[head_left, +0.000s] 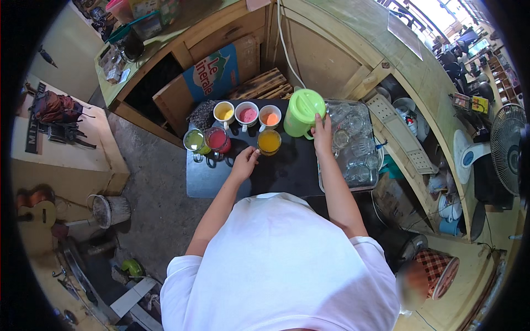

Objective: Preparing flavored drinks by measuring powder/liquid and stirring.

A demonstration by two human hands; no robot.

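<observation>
My right hand [322,132] is closed round the handle of a light green lidded pitcher [305,112], which stands at the far right part of the dark table [234,179]. With its fingers pinched, my left hand [245,164] holds the side of a glass mug of orange drink [269,142]; its handle is hard to make out. To the left of it stand a glass mug of red drink [217,141] and a glass mug of green drink [195,142]. Behind them is a row of white cups, with yellow [223,112], pink [247,114] and orange [270,117] contents.
A metal tray [320,179] with several upturned clear glasses [353,146] sits at the table's right. A dark knitted cloth [202,115] lies at the far left corner. Beyond are cardboard [176,105] and wooden boards [259,85]; a fan [505,146] stands far right.
</observation>
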